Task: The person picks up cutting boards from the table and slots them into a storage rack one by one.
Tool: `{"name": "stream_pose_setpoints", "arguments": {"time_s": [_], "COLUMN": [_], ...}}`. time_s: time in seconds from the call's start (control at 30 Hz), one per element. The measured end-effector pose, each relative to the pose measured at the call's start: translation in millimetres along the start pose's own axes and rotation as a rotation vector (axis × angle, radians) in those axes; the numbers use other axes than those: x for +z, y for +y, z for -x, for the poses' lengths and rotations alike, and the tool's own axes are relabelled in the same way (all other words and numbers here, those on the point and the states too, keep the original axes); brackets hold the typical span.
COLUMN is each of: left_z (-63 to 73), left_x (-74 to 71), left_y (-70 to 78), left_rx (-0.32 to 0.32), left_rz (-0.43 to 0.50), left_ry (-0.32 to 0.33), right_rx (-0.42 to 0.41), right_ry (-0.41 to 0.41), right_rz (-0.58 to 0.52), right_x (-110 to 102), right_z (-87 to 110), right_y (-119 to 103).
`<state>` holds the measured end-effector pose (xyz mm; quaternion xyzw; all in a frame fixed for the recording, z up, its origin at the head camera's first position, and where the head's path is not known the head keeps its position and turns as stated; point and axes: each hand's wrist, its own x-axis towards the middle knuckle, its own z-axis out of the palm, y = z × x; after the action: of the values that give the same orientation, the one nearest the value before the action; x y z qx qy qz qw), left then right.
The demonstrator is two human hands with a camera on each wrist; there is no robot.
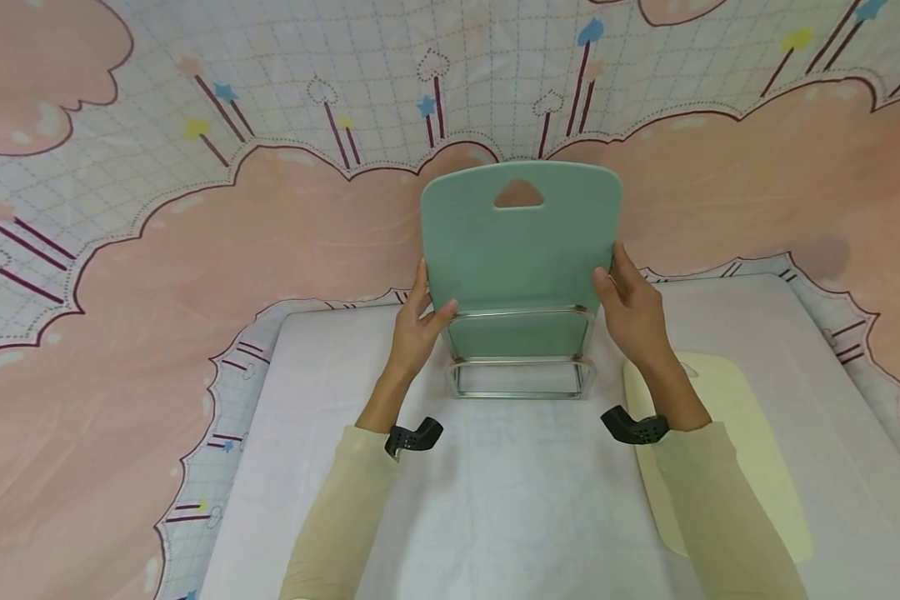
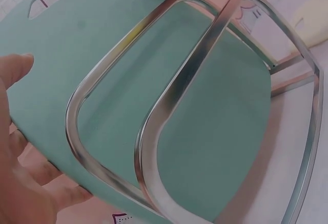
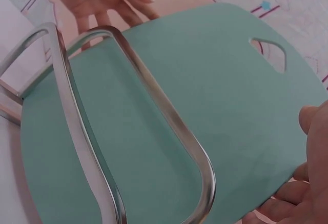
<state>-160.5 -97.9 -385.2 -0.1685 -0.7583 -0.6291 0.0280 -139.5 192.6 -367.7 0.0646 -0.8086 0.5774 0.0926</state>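
Green board (image 1: 521,250) behind metal rack (image 1: 521,362) hoops, near tabletop (image 1: 495,508) far edge | left hand (image 1: 414,333): fingers grasping its left side | right hand (image 1: 633,315): grasping right side | yellow board (image 1: 746,425) flat toward tabletop's right edge

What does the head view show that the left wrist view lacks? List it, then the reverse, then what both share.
Only the head view: pale sleeves, black wrist devices, and blue stars on the patterned cloth.

Only the left wrist view: a yellow glint on the metal rack, and several fingers of the left hand seen separately at the green board's side edge.

Both: the green board, the metal rack, some of the left hand and right hand, and part of the pale yellow board.
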Motion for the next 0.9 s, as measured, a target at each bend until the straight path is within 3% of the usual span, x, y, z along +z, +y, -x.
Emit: {"name": "stream_pose_setpoints", "arguments": {"time_s": [0.2,0.53,0.9], "left_z": [0.1,3.3,6.9], "left_x": [-0.4,2.9,7.8], "left_y": [-0.7,-0.4,3.4], "left_rx": [-0.023,-0.008,-0.012], "left_rz": [0.023,0.048,-0.045], "left_ry": [0.003,0.012,0.064], "right_rx": [0.001,-0.010,-0.015], "right_ry": [0.004,-0.006,0.020], "right_rz": [0.014,-0.018,-0.064], "right_x": [0,1,4], "right_z": [-7.2,-2.4,2.2], "right_y": [27,29,40]}}
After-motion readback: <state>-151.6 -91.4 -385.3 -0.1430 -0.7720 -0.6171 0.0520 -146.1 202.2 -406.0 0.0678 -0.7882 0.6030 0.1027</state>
